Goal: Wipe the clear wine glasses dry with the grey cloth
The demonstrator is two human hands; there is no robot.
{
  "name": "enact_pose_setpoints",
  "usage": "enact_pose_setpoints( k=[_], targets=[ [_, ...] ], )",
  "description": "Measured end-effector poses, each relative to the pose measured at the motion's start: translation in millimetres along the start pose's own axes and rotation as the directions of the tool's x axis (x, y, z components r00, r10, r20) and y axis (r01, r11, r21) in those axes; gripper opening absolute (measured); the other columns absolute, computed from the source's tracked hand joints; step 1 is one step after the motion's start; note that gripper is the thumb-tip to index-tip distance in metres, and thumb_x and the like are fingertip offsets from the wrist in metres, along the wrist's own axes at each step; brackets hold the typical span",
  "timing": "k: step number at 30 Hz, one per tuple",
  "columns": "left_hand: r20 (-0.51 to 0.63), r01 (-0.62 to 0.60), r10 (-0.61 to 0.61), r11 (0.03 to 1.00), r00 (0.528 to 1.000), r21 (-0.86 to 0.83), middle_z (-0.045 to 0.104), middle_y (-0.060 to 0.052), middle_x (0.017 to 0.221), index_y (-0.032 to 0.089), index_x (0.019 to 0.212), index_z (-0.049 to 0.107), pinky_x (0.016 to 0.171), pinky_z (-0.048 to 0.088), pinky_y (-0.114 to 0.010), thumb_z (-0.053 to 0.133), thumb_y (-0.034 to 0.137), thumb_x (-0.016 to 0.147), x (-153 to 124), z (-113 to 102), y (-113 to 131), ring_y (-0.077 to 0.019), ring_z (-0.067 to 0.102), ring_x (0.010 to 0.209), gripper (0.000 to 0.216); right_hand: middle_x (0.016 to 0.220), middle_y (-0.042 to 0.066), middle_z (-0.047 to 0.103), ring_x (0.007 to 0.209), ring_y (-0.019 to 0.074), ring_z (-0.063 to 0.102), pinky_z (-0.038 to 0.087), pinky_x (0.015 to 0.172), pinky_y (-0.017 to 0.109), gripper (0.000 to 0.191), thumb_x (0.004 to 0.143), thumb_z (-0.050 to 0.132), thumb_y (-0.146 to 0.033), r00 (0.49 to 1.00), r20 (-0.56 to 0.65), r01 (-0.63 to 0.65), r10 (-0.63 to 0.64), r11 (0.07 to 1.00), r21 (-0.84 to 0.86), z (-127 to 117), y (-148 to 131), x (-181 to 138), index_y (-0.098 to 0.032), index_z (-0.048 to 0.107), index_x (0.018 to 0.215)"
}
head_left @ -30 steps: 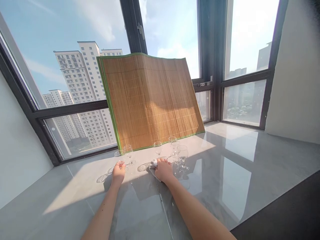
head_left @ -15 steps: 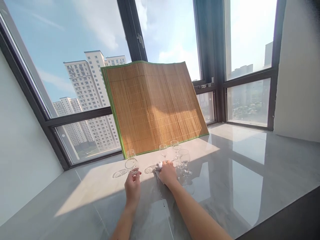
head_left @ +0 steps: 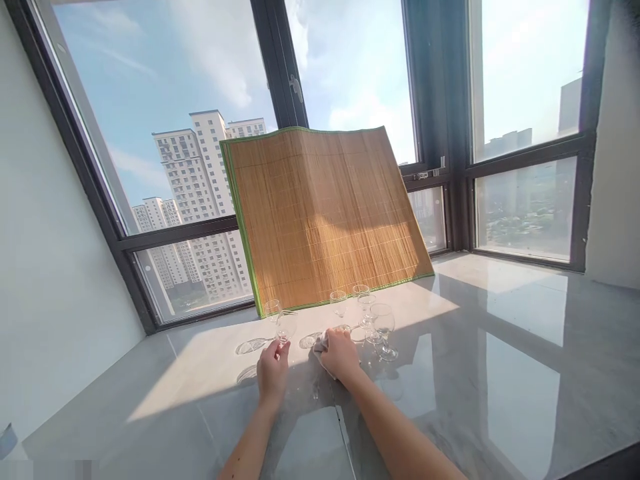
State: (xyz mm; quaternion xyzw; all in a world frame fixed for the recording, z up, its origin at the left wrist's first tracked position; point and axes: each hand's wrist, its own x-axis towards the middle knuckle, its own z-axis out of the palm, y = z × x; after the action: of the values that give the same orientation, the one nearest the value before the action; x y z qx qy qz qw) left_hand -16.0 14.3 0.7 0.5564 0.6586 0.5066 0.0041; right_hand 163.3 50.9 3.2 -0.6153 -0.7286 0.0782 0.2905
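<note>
My left hand (head_left: 273,370) pinches the stem of a small clear wine glass (head_left: 286,327) and holds it upright just above the grey stone sill (head_left: 500,373). My right hand (head_left: 340,352) rests closed on a crumpled white cloth (head_left: 320,344) lying on the sill. Several more clear stemmed glasses stand beyond the hands: one (head_left: 273,309) behind the held glass, one (head_left: 339,303) in the middle, and others (head_left: 384,328) to the right.
A bamboo mat with green edging (head_left: 325,213) leans upright against the dark window frame (head_left: 175,233) behind the glasses. Large windows show high-rise buildings outside. White walls flank the sill on the left and right.
My left hand took a glass from the left of the row, lifted it and carried it right toward the cloth. My right hand stayed on the cloth. The camera view shifted slightly left.
</note>
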Motion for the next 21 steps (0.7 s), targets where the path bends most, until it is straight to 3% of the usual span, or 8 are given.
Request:
enact_pose_setpoints(
  k=[2, 5, 7, 9, 11, 14, 16, 21],
  targets=[
    [0.004, -0.014, 0.014, 1.000, 1.000, -0.003, 0.053, 0.001, 0.061, 0.023, 0.064, 0.051, 0.060, 0.035, -0.023, 0.051, 0.047, 0.084, -0.1, 1.8, -0.8, -0.0162, 0.049, 0.063, 0.031, 0.109, 0.013, 0.064, 0.108, 0.0316, 0.055, 0.044, 0.083, 0.038, 0.030, 0.074, 0.060, -0.029, 0.998, 0.055, 0.040, -0.042, 0.999, 0.024, 0.2, -3.9, -3.4, -0.020, 0.063, 0.102],
    [0.047, -0.036, 0.035, 0.999, 0.998, 0.011, 0.049, 0.002, 0.060, 0.022, 0.063, 0.048, 0.060, 0.032, -0.023, 0.050, 0.045, 0.084, -1.8, 2.9, -0.4, -0.0150, 0.046, 0.062, 0.031, 0.137, 0.017, 0.050, 0.125, 0.0371, 0.043, 0.041, 0.091, 0.045, 0.069, 0.065, 0.071, -0.045, 0.988, 0.122, 0.094, -0.099, 0.995, 0.043, -0.9, -8.3, -9.9, -0.021, 0.053, 0.128],
    [0.075, -0.038, 0.037, 0.999, 0.996, 0.013, 0.047, 0.003, 0.059, 0.022, 0.064, 0.047, 0.060, 0.031, -0.023, 0.049, 0.044, 0.085, -2.8, 2.6, 0.0, -0.0144, 0.045, 0.061, 0.030, 0.154, 0.016, 0.030, 0.135, 0.0390, 0.032, 0.040, 0.093, 0.047, 0.093, 0.059, 0.076, -0.044, 0.970, 0.161, 0.175, -0.181, 0.983, 0.053, -3.7, -10.2, -13.9, -0.025, 0.039, 0.142],
    [0.092, -0.026, 0.026, 1.000, 0.995, 0.007, 0.045, 0.004, 0.059, 0.022, 0.064, 0.045, 0.059, 0.031, -0.023, 0.049, 0.045, 0.086, -3.1, 1.7, -0.1, -0.0139, 0.043, 0.060, 0.032, 0.157, 0.012, 0.026, 0.137, 0.0365, 0.029, 0.040, 0.092, 0.044, 0.088, 0.064, 0.072, -0.034, 0.941, 0.202, 0.263, -0.272, 0.962, 0.068, -7.1, -10.9, -16.2, -0.027, 0.036, 0.145],
    [0.095, -0.006, 0.006, 1.000, 0.995, 0.001, 0.044, 0.004, 0.058, 0.022, 0.064, 0.043, 0.058, 0.031, -0.023, 0.048, 0.046, 0.086, -2.6, 1.0, -0.7, -0.0133, 0.042, 0.059, 0.033, 0.149, 0.012, 0.040, 0.131, 0.0324, 0.038, 0.041, 0.089, 0.039, 0.075, 0.070, 0.061, -0.019, 0.925, 0.229, 0.293, -0.302, 0.953, 0.073, -9.5, -10.6, -16.2, -0.025, 0.040, 0.142],
    [0.091, 0.021, -0.020, 1.000, 0.996, -0.010, 0.043, 0.005, 0.057, 0.022, 0.064, 0.043, 0.057, 0.030, -0.022, 0.047, 0.046, 0.086, -1.4, 0.6, -1.7, -0.0126, 0.041, 0.057, 0.033, 0.126, 0.014, 0.059, 0.116, 0.0280, 0.049, 0.041, 0.085, 0.034, 0.082, 0.068, 0.050, -0.004, 0.939, 0.210, 0.262, -0.271, 0.963, 0.069, -8.4, -7.9, -12.4, -0.017, 0.033, 0.147],
    [0.091, 0.036, -0.034, 0.999, 0.995, -0.018, 0.042, 0.005, 0.056, 0.022, 0.064, 0.042, 0.057, 0.029, -0.022, 0.048, 0.046, 0.085, -1.0, 0.7, -2.0, -0.0122, 0.041, 0.056, 0.033, 0.113, 0.013, 0.065, 0.110, 0.0263, 0.051, 0.040, 0.082, 0.031, 0.086, 0.067, 0.047, 0.000, 0.949, 0.186, 0.245, -0.255, 0.967, 0.076, -4.7, -4.8, -8.3, -0.013, 0.027, 0.150],
    [0.129, 0.071, -0.069, 0.997, 0.989, -0.012, 0.039, 0.006, 0.056, 0.022, 0.064, 0.040, 0.056, 0.028, -0.022, 0.046, 0.048, 0.085, -2.8, 1.1, -1.2, -0.0115, 0.040, 0.056, 0.034, 0.095, 0.010, 0.065, 0.098, 0.0237, 0.053, 0.037, 0.073, 0.027, 0.079, 0.068, 0.045, 0.002, 0.967, 0.127, 0.207, -0.221, 0.972, 0.111, 6.5, 3.2, -0.1, -0.010, 0.033, 0.145]
  ],
)
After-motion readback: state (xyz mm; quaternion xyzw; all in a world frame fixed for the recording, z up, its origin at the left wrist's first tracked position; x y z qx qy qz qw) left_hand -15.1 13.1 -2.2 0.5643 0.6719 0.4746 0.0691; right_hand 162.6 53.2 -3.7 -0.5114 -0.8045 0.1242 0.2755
